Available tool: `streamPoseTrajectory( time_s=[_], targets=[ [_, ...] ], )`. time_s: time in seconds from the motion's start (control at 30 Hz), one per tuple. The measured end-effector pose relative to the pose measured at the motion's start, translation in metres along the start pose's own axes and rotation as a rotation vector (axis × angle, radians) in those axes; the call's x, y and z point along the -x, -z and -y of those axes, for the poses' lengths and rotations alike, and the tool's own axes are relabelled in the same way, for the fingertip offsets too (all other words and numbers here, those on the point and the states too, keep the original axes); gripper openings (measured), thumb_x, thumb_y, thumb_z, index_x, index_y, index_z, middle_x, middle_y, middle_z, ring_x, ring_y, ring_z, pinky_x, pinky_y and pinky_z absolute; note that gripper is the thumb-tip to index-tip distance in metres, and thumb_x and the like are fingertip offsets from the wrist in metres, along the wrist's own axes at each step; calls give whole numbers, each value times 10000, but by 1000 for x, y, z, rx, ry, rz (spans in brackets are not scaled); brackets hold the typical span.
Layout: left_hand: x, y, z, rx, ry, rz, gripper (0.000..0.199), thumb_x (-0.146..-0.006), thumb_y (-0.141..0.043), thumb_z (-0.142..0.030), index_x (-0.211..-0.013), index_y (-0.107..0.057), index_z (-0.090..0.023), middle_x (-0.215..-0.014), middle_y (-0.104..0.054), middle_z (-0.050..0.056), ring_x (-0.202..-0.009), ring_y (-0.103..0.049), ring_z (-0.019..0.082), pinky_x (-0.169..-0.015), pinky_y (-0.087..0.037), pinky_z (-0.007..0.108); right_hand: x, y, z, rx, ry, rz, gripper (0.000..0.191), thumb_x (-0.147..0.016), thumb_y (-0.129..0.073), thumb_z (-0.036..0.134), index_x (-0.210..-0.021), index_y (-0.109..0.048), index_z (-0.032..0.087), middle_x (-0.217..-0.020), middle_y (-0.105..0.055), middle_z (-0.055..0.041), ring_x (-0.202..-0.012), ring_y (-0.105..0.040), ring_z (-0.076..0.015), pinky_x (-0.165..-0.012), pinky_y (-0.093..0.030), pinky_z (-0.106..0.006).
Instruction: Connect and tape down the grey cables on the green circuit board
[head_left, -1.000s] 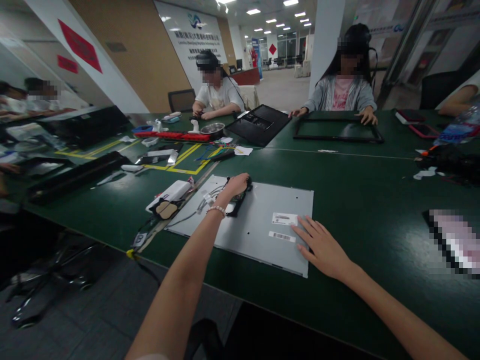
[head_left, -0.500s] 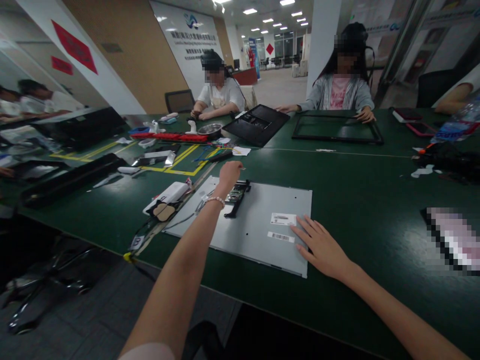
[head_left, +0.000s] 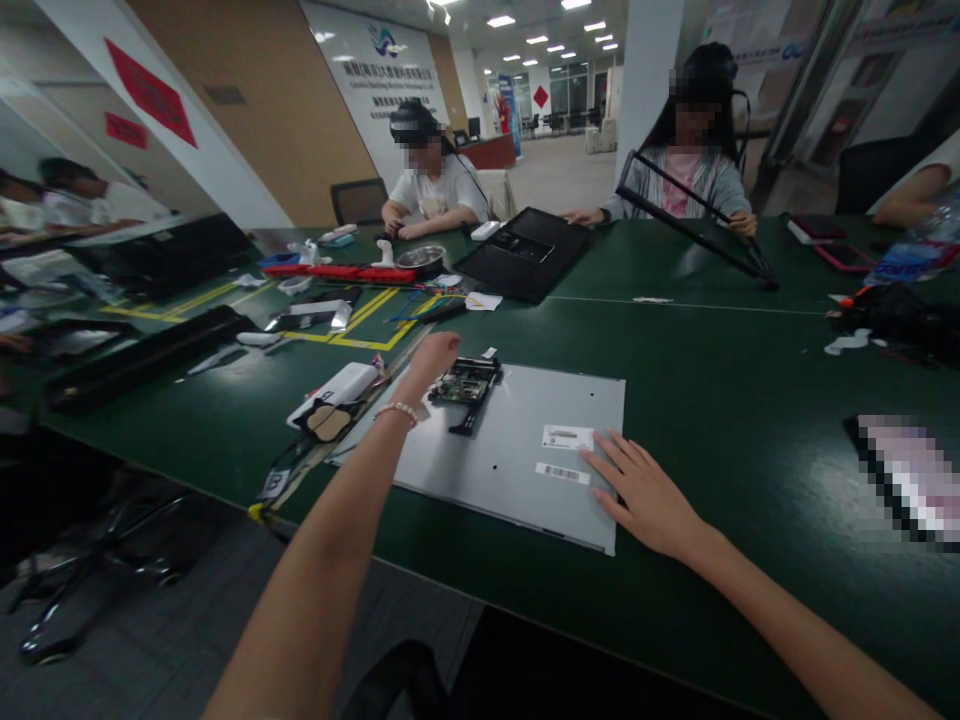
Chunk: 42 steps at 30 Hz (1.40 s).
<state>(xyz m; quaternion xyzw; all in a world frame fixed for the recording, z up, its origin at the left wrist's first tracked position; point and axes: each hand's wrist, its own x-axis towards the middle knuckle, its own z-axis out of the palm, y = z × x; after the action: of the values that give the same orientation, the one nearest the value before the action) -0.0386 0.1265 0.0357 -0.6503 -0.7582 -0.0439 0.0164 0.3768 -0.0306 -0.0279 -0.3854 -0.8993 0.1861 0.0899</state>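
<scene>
A flat metallic display panel (head_left: 517, 480) lies face-down in front of me, with two white labels on its right part. My right hand (head_left: 645, 490) rests flat on its right edge, fingers spread beside the labels. Over the panel's far left part is my left hand (head_left: 437, 352), its fingers curled together; what they hold, if anything, is hidden. Just right of that hand, a green circuit board (head_left: 466, 382) with a black bracket (head_left: 469, 415) sits on the panel. A small white piece (head_left: 490, 352) lies at the panel's far edge.
A white device (head_left: 337, 392) with cables stands left of the panel. A long black casing (head_left: 150, 355) lies further left. Across the table are a dark back cover (head_left: 525, 250) and a black frame (head_left: 690, 225) held up by a co-worker. A phone (head_left: 911, 475) lies right.
My left hand has moved left and slightly toward me, uncovering more of the circuit board and the small white piece. My right hand is still. The co-worker has lifted the black frame.
</scene>
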Motion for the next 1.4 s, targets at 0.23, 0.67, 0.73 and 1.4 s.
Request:
streamPoseTrajectory(
  time_s=[0.23, 0.67, 0.73, 1.4],
  targets=[
    [20, 20, 58, 59, -6, 152, 441, -777, -612, -372, -1162, -661, -162, -1141, -695, 56, -965, -648, 197, -844, -477, 213, 1, 1, 1, -3, -7, 7, 588, -981, -250, 546, -1509, -285, 290, -1613, -154, -2, -1474, -88, -242, -1182, -141, -492],
    [45, 26, 100, 59, 31, 349, 349, -638, -670, -425, -912, -693, -210, -931, -709, 41, -826, -630, 206, -720, -457, 236, 0, 1, 0, -3, -8, 12, 584, -979, -271, 537, -1506, -297, 287, -1611, -163, -6, -1475, -90, -244, -1180, -144, -489],
    [47, 28, 102, 156, 40, 340, 258, -610, -706, -340, -833, -700, -213, -839, -702, 13, -792, -618, 201, -703, -440, 232, 0, 1, 0, 5, -1, 1, 581, -979, -279, 529, -1504, -303, 282, -1609, -170, -14, -1475, -94, -240, -1181, -146, -482],
    [-17, 1, 15, 912, 368, -235, 215, -651, -698, -192, -826, -635, -84, -675, -642, 53, -670, -649, 165, -662, -519, 280, 0, 2, 1, -24, -5, -15, 578, -978, -279, 535, -1503, -304, 294, -1604, -178, -7, -1471, -111, -246, -1179, -158, -493]
  ],
)
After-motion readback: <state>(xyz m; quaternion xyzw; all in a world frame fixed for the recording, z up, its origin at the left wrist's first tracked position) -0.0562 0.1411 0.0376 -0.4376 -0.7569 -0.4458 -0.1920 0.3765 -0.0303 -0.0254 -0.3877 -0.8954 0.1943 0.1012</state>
